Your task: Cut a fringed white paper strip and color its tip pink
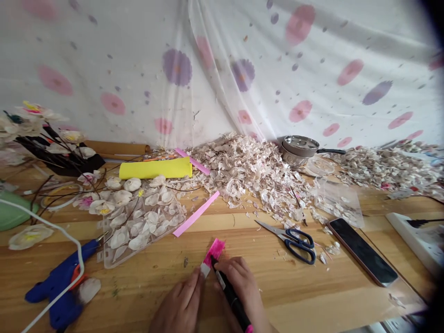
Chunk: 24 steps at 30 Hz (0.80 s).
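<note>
Pink strip (pixel 214 252) at bottom centre, pinched by left hand (pixel 178 303), fingers pressed together. Right hand (pixel 239 284) grips black marker (pixel 231 296), fingers curled; marker tip hard to make out against the strip.

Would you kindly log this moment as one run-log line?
left hand: holds pink-inked white strip | right hand: black pink-ended marker, tip on strip | near: blue-handled steel scissors

A wooden table (pixel 277 296) holds a heap of pale petal scraps (pixel 249 178) with a small saucepan (pixel 300 148) behind it. Navy-handled scissors (pixel 298 245) and a smartphone (pixel 362 252) lie rightward; a blue hot glue gun (pixel 60 286) lies leftward, near a clear plastic tray (pixel 114 261) of pale petals.
</note>
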Available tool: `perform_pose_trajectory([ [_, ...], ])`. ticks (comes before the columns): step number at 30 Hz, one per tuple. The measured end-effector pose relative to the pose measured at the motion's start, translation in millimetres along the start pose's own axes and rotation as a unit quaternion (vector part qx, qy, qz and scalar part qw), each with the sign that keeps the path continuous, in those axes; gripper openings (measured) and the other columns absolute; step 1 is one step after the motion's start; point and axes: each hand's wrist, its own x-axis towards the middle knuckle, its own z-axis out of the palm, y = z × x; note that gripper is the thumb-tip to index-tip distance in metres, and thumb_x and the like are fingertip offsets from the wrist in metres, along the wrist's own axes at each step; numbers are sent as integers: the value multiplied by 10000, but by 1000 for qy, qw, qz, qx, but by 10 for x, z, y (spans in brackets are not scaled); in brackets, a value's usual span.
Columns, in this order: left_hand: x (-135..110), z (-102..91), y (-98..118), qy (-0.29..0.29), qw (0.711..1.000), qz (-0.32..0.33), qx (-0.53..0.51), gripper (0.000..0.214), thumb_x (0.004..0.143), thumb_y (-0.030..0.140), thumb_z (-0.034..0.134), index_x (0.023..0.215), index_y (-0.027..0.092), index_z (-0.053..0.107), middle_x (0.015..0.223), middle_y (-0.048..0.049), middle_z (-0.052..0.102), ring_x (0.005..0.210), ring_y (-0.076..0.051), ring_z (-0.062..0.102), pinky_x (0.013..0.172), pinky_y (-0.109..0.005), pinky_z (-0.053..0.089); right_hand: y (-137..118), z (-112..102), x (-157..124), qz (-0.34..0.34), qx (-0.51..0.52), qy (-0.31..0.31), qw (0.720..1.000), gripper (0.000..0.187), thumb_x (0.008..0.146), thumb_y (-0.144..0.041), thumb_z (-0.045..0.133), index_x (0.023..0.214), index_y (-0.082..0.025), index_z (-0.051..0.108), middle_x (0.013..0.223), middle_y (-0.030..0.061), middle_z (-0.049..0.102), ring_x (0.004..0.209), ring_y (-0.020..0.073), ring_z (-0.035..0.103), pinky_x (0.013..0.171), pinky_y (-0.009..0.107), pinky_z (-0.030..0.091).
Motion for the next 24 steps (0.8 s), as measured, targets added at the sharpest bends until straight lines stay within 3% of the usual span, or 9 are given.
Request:
perform_pose_trajectory([
  [6, -13, 9, 5, -1, 1000, 1, 13, 639, 800, -16, 308, 1363, 192, 526, 1401, -89, 543, 1156, -228, 630, 981, -330, 490, -157, -132, 55, 56, 19, 3, 998, 223, 972, -363, 472, 1108, -239, 598, 904, 81, 711, 828, 254, 617, 706, 365, 512],
  [10, 1, -33, 33, -13, 1000, -6, 19, 624, 807, 2, 305, 1368, 181, 511, 1417, -89, 516, 1161, -245, 628, 963, -354, 508, -207, -208, 68, 22, 54, -26, 998, 207, 917, -308, 538, 1103, -241, 598, 899, 68, 713, 830, 238, 613, 711, 352, 513],
  [12, 12, -55, 45, -21, 1000, -4, 17, 624, 802, 0, 303, 1360, 176, 519, 1422, -85, 505, 1167, -253, 624, 967, -364, 508, -196, -219, 59, 40, 40, -11, 998, 213, 901, -252, 546, 1110, -234, 585, 884, 70, 701, 821, 238, 607, 698, 353, 508],
  [21, 6, -91, 72, -29, 999, -9, 10, 628, 797, -8, 308, 1365, 169, 509, 1432, -84, 483, 1191, -257, 608, 988, -379, 494, -217, -214, 53, 34, 58, -3, 998, 187, 923, -318, 515, 1074, -240, 593, 854, 67, 691, 809, 241, 592, 695, 362, 498],
  [24, -9, -37, 52, -2, 1000, -3, 14, 630, 799, -18, 300, 1353, 172, 529, 1411, -84, 514, 1164, -260, 627, 961, -386, 517, -251, -206, 55, 52, 67, -3, 996, 173, 925, -321, 520, 1044, -235, 611, 856, 68, 695, 807, 236, 590, 696, 353, 483],
])
